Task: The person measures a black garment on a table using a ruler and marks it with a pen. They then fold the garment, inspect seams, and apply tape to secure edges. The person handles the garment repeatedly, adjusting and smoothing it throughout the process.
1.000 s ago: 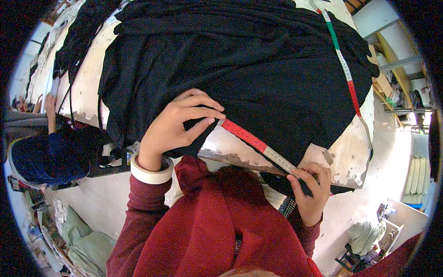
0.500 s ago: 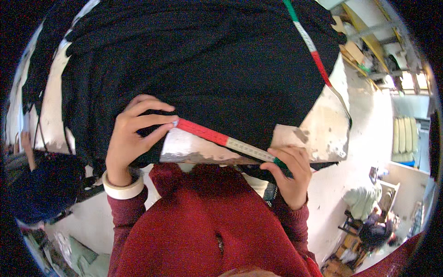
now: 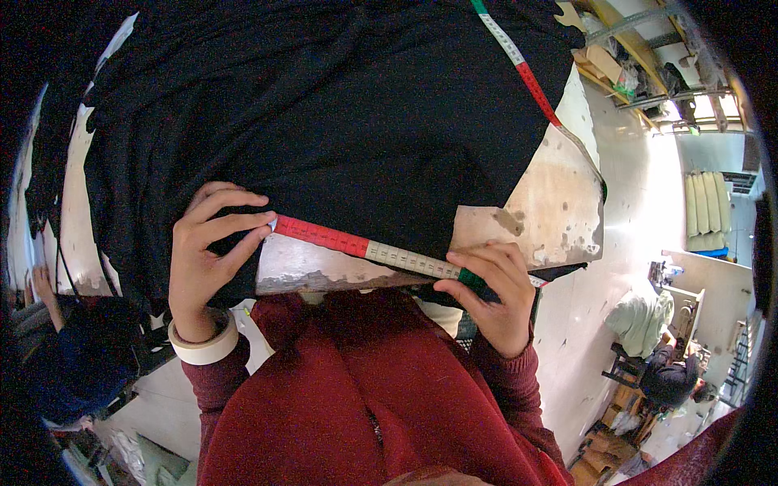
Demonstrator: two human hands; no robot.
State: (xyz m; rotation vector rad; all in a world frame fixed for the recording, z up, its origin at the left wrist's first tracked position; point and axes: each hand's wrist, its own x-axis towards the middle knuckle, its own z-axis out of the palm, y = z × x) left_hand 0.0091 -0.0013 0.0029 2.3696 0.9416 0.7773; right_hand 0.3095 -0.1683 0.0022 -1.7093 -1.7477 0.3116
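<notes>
My left hand [image 3: 212,251] pinches one end of the red-and-white measuring tape [image 3: 324,236] at the edge of some black fabric [image 3: 340,121], with a cream roll of adhesive tape [image 3: 203,348] around its wrist. Farther right, my right hand [image 3: 494,296] grips the measuring tape at a green section, by the fabric's lower edge. The stretch between them runs slightly downhill to the right, along the cloth's edge over the worn pale table [image 3: 555,194]. Another tricolour length of tape [image 3: 535,89] lies across the fabric's right side and drapes toward the table's corner.
A co-worker in dark blue [image 3: 85,356] is at the left, a hand [image 3: 44,287] at the table. At right are a shelving rack [image 3: 640,57], rolled cream material [image 3: 705,211], pale green cloth [image 3: 640,320] by a work stand and cardboard boxes [image 3: 608,445].
The view has shifted, so the table and fabric sit farther left. The held tape slants less steeply, and a green section now shows by my right hand. Both hands still hold it.
</notes>
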